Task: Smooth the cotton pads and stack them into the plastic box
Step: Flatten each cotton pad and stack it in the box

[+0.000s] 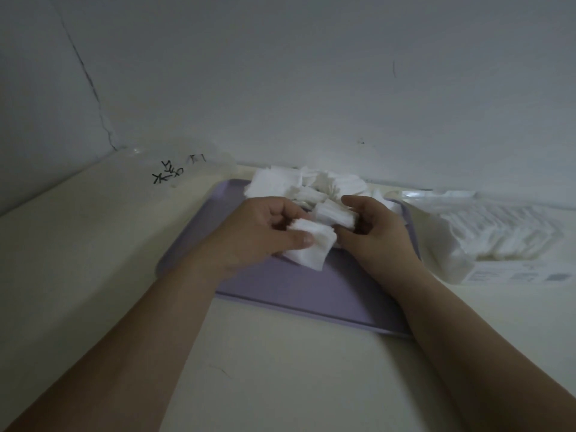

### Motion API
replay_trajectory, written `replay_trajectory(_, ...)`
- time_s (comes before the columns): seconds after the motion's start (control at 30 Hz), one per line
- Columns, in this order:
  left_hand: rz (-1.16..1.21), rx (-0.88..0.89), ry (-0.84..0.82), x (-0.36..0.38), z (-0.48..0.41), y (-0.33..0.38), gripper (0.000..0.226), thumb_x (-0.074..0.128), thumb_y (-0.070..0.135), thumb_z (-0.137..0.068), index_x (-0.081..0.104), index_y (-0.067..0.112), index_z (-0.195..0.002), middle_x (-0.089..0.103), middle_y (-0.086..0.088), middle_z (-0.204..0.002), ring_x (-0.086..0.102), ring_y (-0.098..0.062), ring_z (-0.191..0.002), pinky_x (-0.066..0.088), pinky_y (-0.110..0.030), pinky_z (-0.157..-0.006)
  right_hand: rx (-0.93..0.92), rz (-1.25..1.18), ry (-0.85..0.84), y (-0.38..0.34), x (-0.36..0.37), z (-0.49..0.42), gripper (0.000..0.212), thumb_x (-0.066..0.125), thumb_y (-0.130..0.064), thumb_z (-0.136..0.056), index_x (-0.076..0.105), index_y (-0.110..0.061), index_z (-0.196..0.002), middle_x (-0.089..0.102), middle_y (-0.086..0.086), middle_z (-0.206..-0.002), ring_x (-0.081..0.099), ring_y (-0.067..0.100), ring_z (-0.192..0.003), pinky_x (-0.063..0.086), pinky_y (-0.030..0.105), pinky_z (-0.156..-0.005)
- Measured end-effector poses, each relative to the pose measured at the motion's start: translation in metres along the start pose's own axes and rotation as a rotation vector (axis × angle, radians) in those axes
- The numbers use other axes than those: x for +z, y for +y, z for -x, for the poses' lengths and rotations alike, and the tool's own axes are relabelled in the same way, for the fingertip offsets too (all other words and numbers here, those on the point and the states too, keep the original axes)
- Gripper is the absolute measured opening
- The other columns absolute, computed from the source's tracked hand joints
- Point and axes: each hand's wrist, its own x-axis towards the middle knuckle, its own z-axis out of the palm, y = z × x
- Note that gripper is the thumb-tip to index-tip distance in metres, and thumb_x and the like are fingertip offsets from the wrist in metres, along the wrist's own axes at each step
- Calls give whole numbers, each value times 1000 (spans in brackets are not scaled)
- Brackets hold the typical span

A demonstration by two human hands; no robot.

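two hands meet over a purple tray [296, 294] on a pale desk [93, 260]. from left: a clear plastic box [190, 168] with black writing sits by the wall; the left hand [255, 235] pinches a small stack of cotton pads [311, 247]; the right hand [374, 235] grips another pad [335, 213] just before a loose pile [299, 183]; a packet of pads [505, 235] lies far right.

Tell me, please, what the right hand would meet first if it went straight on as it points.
Probably the pads in the left hand, close beside the right hand; depth is unclear.
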Motion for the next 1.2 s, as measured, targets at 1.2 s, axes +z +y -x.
replay_trajectory(1.2,-241,40,-82,14,-2,-3,48,90,14,-75,68,30,-114,49,0,-65,43,-13,-61,35,-27,-55,40,-271,-152,-12,24,9,56,69,-20,-93,52,-26,-146,62,-13,-134,64,5,-118,55,31,-102)
